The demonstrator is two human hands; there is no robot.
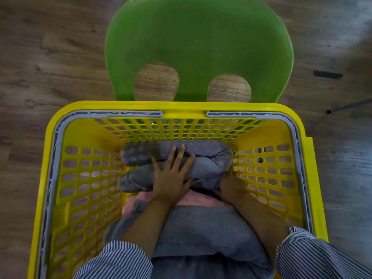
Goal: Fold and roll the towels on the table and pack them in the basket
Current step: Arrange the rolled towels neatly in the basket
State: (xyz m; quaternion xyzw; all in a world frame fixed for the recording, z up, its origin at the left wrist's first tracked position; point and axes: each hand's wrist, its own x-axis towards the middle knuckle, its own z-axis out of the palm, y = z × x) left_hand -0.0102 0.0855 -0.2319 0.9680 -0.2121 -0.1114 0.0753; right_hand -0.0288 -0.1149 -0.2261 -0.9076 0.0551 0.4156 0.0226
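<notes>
Head view: my right hand (231,185) is half hidden beside the rolled grey towel (209,164), grip unclear; left hand (171,176) presses flat, fingers spread, on it inside the yellow basket (80,109).

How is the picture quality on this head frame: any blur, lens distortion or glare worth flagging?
Head view: wide-angle bending bows the yellow basket rim and stretches the corners; floor and green chair look soft and smeared. Left hand, flat on the rolled grey towel, is fairly sharp; right hand sits in shadow at the towel's end. Lighting is even, with no harsh glare.
</notes>
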